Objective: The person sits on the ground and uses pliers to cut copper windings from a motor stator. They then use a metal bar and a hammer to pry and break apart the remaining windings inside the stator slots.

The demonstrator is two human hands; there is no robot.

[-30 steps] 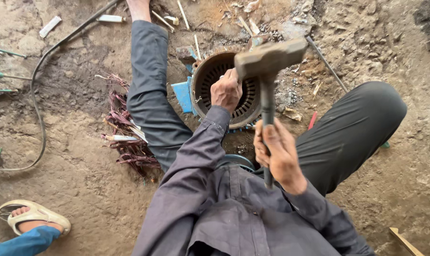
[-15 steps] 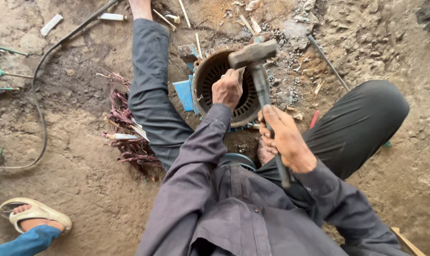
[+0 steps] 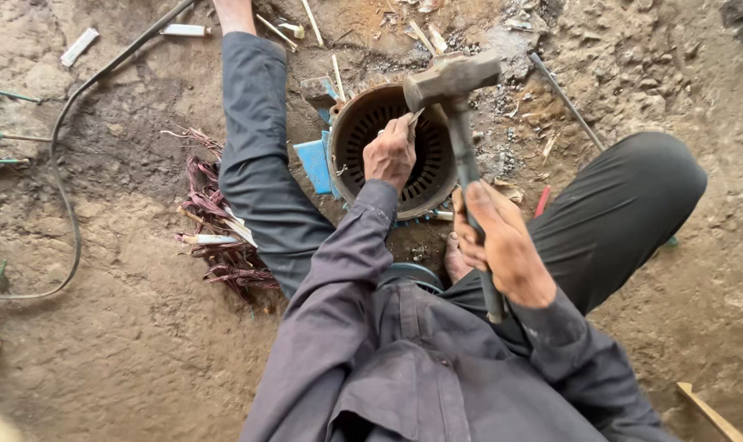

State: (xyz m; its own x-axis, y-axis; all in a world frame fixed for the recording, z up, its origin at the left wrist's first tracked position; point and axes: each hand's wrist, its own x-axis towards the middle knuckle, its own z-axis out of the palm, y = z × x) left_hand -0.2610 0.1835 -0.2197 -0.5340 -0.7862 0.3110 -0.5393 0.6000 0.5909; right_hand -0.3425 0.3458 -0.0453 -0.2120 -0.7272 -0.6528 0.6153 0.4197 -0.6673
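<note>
From the head camera, a person sits on the dirt ground [image 3: 142, 360] with legs spread, and a round metal motor housing [image 3: 363, 135] (its inner wall ribbed with slots) stands on the ground between the knees. The left hand [image 3: 390, 155] rests inside the housing's opening, fingers closed around a small metal chisel [image 3: 413, 119] whose tip points up towards the hammer. The right hand [image 3: 502, 245] is wrapped tight around the dark handle of a hammer [image 3: 453, 75], gripping it low on the shaft; the heavy head hangs above the housing's far rim, just over the chisel's end, and I cannot tell whether the two touch. A blue plate [image 3: 314, 164] leans against the housing's left side. A tangle of reddish copper wire [image 3: 220, 229] lies on the ground outside the left leg, and a dark hose [image 3: 64, 188] curves along the ground farther left. A thin metal rod [image 3: 566, 102] lies near the right knee.
</note>
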